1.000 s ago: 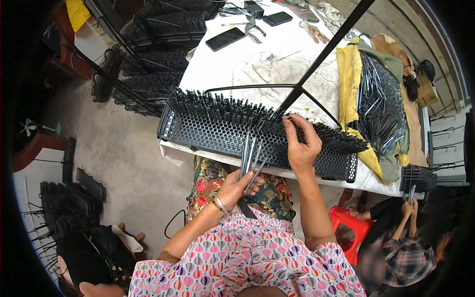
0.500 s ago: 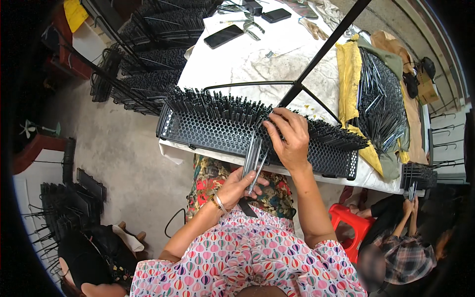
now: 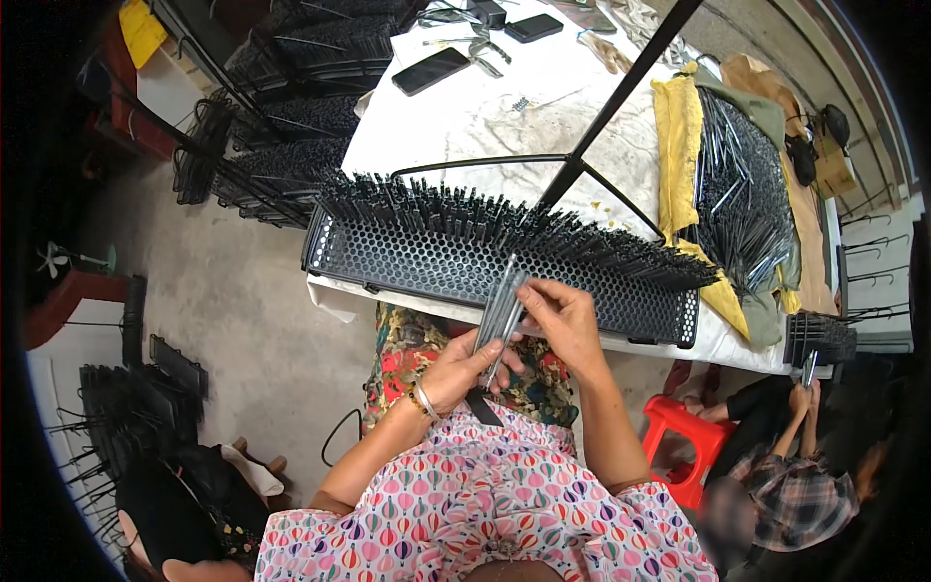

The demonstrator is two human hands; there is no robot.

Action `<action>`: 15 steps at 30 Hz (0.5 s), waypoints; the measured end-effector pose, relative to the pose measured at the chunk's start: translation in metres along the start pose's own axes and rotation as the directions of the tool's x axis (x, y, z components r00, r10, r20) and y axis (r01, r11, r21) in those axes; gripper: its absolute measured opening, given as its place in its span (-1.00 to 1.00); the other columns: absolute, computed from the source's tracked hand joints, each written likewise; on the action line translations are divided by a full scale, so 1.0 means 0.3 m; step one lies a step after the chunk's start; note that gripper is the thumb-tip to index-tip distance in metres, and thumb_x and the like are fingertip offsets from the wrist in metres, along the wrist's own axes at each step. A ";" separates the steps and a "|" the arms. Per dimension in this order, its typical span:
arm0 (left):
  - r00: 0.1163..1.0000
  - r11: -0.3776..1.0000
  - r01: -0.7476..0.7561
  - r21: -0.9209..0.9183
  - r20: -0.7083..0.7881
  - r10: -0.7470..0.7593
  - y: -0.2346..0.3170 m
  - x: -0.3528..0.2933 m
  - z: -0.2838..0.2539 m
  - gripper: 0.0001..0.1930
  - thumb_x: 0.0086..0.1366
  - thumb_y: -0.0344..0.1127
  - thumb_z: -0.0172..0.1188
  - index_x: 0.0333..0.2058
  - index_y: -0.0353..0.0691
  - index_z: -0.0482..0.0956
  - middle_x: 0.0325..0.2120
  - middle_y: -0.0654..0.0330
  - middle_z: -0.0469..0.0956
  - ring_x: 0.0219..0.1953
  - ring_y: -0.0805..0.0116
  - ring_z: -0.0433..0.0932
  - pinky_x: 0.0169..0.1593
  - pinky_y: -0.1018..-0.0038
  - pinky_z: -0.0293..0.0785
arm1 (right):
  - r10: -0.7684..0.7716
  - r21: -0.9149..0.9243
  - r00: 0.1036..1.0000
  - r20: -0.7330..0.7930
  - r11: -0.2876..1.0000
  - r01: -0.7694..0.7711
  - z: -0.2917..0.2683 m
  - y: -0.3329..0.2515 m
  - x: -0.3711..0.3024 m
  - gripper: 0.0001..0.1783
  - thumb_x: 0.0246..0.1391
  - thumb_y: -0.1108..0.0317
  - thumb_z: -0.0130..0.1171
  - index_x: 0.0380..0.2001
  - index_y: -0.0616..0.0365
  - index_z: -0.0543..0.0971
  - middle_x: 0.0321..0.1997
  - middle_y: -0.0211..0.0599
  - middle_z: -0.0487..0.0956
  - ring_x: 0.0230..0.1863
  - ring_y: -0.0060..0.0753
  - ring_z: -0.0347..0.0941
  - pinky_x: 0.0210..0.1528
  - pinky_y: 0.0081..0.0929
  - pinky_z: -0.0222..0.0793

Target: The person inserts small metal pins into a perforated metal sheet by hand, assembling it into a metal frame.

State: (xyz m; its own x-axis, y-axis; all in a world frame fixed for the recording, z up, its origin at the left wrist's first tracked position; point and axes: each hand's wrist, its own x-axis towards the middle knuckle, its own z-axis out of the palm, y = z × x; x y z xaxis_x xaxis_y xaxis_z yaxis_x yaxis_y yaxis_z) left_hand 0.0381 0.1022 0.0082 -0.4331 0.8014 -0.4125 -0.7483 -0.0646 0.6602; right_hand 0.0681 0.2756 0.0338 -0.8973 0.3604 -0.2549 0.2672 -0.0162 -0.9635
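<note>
My left hand (image 3: 458,373) is closed around a bundle of thin, shiny metal rods (image 3: 497,315), held slanting upward in front of my waist. At the bundle's right side, my right hand (image 3: 567,328) pinches a rod between thumb and fingers; its fingertips partly hide it. Just beyond both hands lies a long black perforated metal rack (image 3: 407,260) along the table's near edge. Several dark rods (image 3: 427,206) stand in its holes in dense rows on the far side, while the near rows of holes show bare.
A black metal frame bar (image 3: 621,97) rises over the white-covered table (image 3: 465,136). On the right lies a yellow-edged sack of loose rods (image 3: 742,194). Phones (image 3: 432,71) and pliers (image 3: 488,56) lie at the back. A red stool (image 3: 684,446) and another person (image 3: 790,495) are at right.
My right hand has come down from the standing rods in the rack to the bundle in my left hand. The left hand has stayed nearly in place.
</note>
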 end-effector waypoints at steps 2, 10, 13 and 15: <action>0.999 0.999 0.030 0.034 0.026 -0.031 -0.007 -0.006 0.004 -0.66 0.37 -0.20 -0.12 0.01 -0.27 0.33 -0.38 0.18 0.54 -0.47 0.52 0.46 -0.39 0.61 0.41 | -0.021 0.008 1.000 0.008 1.000 0.021 -0.010 0.008 0.017 -0.74 0.03 0.32 0.20 -0.34 0.36 0.58 -0.54 -0.38 0.55 -0.55 -0.70 0.39 -0.55 -0.73 0.30; 0.999 0.997 0.022 0.078 0.040 -0.026 -0.007 -0.007 0.004 -0.66 0.37 -0.20 -0.10 0.03 -0.25 0.33 -0.37 0.19 0.54 -0.46 0.55 0.46 -0.38 0.61 0.42 | 0.076 0.077 0.996 0.053 0.994 -0.079 -0.027 0.005 0.018 -0.78 -0.01 0.34 0.24 -0.38 0.30 0.59 -0.55 -0.41 0.54 -0.58 -0.70 0.39 -0.57 -0.74 0.28; 0.998 0.996 0.020 0.085 0.057 -0.025 -0.002 -0.007 0.004 -0.65 0.37 -0.20 -0.11 0.04 -0.25 0.33 -0.36 0.19 0.54 -0.45 0.55 0.45 -0.37 0.60 0.42 | 0.091 0.070 0.993 0.082 0.993 -0.097 -0.037 0.006 0.015 -0.79 -0.02 0.34 0.25 -0.38 0.30 0.58 -0.56 -0.40 0.54 -0.58 -0.70 0.39 -0.61 -0.75 0.26; 0.998 0.996 0.025 0.089 0.059 -0.030 -0.001 -0.006 0.005 -0.65 0.37 -0.20 -0.11 0.04 -0.25 0.32 -0.36 0.19 0.54 -0.44 0.55 0.46 -0.37 0.60 0.42 | 0.101 0.072 0.989 0.107 0.991 -0.109 -0.039 0.004 0.012 -0.79 -0.02 0.35 0.25 -0.39 0.30 0.58 -0.56 -0.40 0.53 -0.58 -0.70 0.39 -0.63 -0.75 0.26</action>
State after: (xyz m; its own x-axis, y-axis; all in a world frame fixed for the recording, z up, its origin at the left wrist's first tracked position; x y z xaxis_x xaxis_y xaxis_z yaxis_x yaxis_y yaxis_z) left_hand 0.0399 0.1017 0.0096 -0.3801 0.8368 -0.3941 -0.7110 0.0083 0.7032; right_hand 0.0692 0.2878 0.0325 -0.8979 0.2554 -0.3584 0.3377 -0.1223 -0.9333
